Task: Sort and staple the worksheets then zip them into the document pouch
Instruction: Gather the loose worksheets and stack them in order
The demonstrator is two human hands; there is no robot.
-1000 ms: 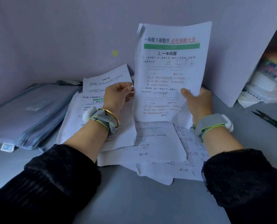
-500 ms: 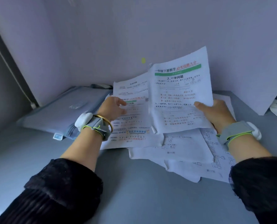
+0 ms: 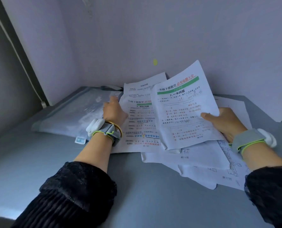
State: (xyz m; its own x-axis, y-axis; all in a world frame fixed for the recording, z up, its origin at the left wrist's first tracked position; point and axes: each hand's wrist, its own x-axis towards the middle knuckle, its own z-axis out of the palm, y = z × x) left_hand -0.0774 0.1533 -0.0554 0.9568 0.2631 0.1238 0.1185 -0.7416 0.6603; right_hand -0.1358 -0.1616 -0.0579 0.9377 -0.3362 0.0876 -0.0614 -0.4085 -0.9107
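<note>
My right hand (image 3: pixel 225 120) grips a printed worksheet with a green banner (image 3: pixel 183 111) by its right edge and holds it tilted low over the pile. My left hand (image 3: pixel 114 111) rests at the left edge of another green-banner worksheet (image 3: pixel 141 127) lying flat, fingers bent; whether it pinches the sheet is hidden. More loose worksheets (image 3: pixel 206 171) fan out beneath, toward the right. The grey-blue document pouch (image 3: pixel 71 116) lies flat at the left, touching the pile's left side.
The grey desk (image 3: pixel 137 203) meets a lilac wall (image 3: pixel 137 38) at the back and a grey panel (image 3: pixel 5 79) on the left. A white board (image 3: pixel 268 96) leans at the right. A small blue-white tag (image 3: pixel 80 140) lies at the pouch's front corner.
My right hand lowered the upright worksheet toward the pile and tilted it. My left hand let go of that sheet and moved left onto the flat worksheet. My view swung left.
</note>
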